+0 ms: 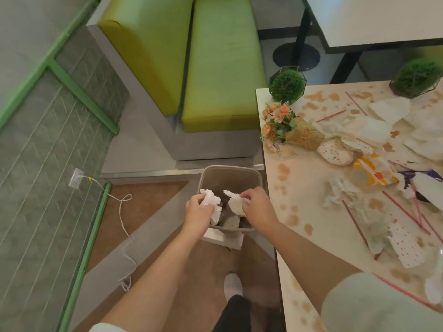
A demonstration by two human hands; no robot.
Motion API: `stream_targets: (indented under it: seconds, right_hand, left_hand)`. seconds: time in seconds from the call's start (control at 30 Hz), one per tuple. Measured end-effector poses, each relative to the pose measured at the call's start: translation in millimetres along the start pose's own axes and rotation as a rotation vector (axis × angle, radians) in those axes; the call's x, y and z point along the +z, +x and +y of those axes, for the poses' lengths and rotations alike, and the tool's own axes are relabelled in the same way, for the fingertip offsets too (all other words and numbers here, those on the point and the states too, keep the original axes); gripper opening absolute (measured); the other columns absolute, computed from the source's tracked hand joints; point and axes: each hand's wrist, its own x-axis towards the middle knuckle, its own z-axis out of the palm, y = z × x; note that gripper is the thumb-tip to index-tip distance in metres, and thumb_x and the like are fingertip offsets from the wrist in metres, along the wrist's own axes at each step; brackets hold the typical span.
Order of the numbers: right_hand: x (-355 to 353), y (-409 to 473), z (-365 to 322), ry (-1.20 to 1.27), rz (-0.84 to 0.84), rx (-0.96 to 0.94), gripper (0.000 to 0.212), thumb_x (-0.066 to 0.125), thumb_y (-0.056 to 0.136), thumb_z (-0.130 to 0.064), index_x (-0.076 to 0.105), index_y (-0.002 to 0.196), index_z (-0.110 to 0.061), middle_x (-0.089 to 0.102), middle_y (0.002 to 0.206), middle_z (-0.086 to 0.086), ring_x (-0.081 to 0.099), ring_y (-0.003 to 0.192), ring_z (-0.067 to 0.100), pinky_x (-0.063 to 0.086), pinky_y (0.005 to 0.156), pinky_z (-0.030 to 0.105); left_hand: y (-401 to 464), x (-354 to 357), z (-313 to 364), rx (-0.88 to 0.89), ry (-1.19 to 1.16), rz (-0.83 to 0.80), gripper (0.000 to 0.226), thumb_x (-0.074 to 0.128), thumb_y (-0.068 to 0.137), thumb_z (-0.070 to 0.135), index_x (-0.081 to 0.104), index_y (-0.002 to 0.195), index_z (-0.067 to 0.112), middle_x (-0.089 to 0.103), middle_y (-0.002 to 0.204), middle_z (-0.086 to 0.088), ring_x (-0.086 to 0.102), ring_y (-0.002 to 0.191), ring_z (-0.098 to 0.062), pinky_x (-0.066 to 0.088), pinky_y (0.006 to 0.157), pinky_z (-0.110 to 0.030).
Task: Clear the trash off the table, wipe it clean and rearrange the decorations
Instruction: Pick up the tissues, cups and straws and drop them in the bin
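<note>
A beige trash bin (231, 174) stands on the floor beside the table's left edge. Over it my left hand (197, 213) grips a crumpled white napkin (212, 202), and my right hand (257, 204) pinches another crumpled white napkin (236, 204). Some trash lies inside the bin. The cream table (282, 188) at the right is stained with brown spots and littered with napkins (354, 127), spotted paper cups (335, 153), a yellow wrapper (371, 173) and pink straws (405, 212). A flower bouquet (280, 124) lies on its side, and two green plant balls (286, 86) (418, 76) stand near the far edge.
A green bench seat (215, 63) stands beyond the bin. Another white table (374, 17) on a black pedestal is at the back right. A white cable (124, 226) runs from a wall socket across the floor at the left. My foot (233, 283) is below the bin.
</note>
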Motion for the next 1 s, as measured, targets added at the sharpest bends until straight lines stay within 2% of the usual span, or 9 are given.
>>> stream_targets:
  seconds: [0.07,0.17,0.27,0.33,0.47,0.57,0.73,0.87,1.0]
  right_hand:
    - [11,-1,2,-0.022,-0.037,0.020,0.027,0.056,0.096,-0.017,0.063,0.122,-0.016,0.052,0.118,0.001,0.057,0.096,0.018,0.045,0.087,0.026]
    - [16,-10,3,0.039,0.035,0.034,0.025,0.056,0.095,-0.016,0.064,0.118,-0.019,0.053,0.114,-0.001,0.058,0.100,0.017,0.043,0.087,0.022]
    - [15,-19,1,0.107,0.123,0.052,0.022,0.055,0.095,-0.012,0.065,0.113,-0.021,0.054,0.106,-0.005,0.056,0.092,0.008,0.037,0.073,0.004]
    - [14,-25,0,0.144,0.149,0.072,0.020,0.055,0.096,-0.013,0.065,0.111,-0.022,0.057,0.104,-0.006,0.054,0.085,0.001,0.037,0.067,0.000]
    - [6,-36,5,0.170,0.173,0.077,0.022,0.054,0.095,-0.009,0.067,0.106,-0.022,0.059,0.102,-0.005,0.051,0.082,-0.006,0.036,0.070,-0.002]
    - [-5,-46,11,0.186,0.189,0.083,0.021,0.054,0.095,-0.010,0.067,0.105,-0.023,0.058,0.101,-0.006,0.052,0.079,-0.003,0.039,0.069,0.003]
    - [-25,-58,28,0.294,0.295,0.133,0.017,0.056,0.095,-0.015,0.068,0.102,-0.025,0.059,0.099,-0.008,0.055,0.076,0.002,0.040,0.066,0.010]
    - [-48,-76,45,0.331,0.391,0.170,0.015,0.059,0.093,-0.015,0.069,0.101,-0.023,0.062,0.095,-0.006,0.055,0.074,0.002,0.039,0.067,0.009]
    - [-77,-106,72,0.321,0.471,0.214,0.010,0.064,0.090,-0.019,0.069,0.098,-0.023,0.062,0.088,-0.007,0.053,0.070,0.000,0.038,0.065,0.008]
  left_hand:
    - [7,-6,-8,0.016,-0.031,-0.007,0.035,0.071,0.081,0.024,0.056,0.113,0.017,0.061,0.115,-0.001,0.061,0.101,-0.012,0.048,0.081,-0.023]
    - [14,-8,-9,0.070,-0.007,0.016,0.027,0.076,0.081,0.019,0.059,0.103,0.022,0.064,0.101,0.009,0.061,0.092,-0.006,0.042,0.072,-0.016]
    - [21,-2,-3,0.118,0.056,0.001,0.019,0.076,0.082,0.023,0.061,0.094,0.025,0.064,0.098,0.010,0.060,0.088,-0.006,0.040,0.068,-0.015]
    - [26,5,1,0.156,0.147,-0.003,0.015,0.074,0.084,0.025,0.061,0.092,0.026,0.061,0.099,0.009,0.059,0.089,-0.008,0.044,0.070,-0.020]
    - [35,19,1,0.189,0.358,-0.037,0.026,0.074,0.080,0.029,0.063,0.103,0.028,0.057,0.105,0.007,0.059,0.097,-0.015,0.052,0.087,-0.038]
    - [33,26,1,0.135,0.459,-0.089,0.046,0.074,0.078,0.038,0.059,0.121,0.032,0.061,0.115,0.010,0.059,0.107,-0.014,0.051,0.089,-0.038]
    - [17,46,13,0.186,0.338,-0.164,0.020,0.060,0.091,0.043,0.063,0.109,0.035,0.064,0.107,0.016,0.060,0.090,-0.004,0.050,0.073,-0.027]
    - [-9,76,34,0.257,0.279,-0.226,0.015,0.055,0.093,0.043,0.065,0.100,0.034,0.066,0.099,0.014,0.061,0.093,-0.008,0.052,0.086,-0.037]
    - [-44,112,50,0.350,0.232,-0.305,0.021,0.058,0.094,0.040,0.066,0.103,0.022,0.067,0.097,0.009,0.061,0.093,-0.011,0.050,0.085,-0.033]
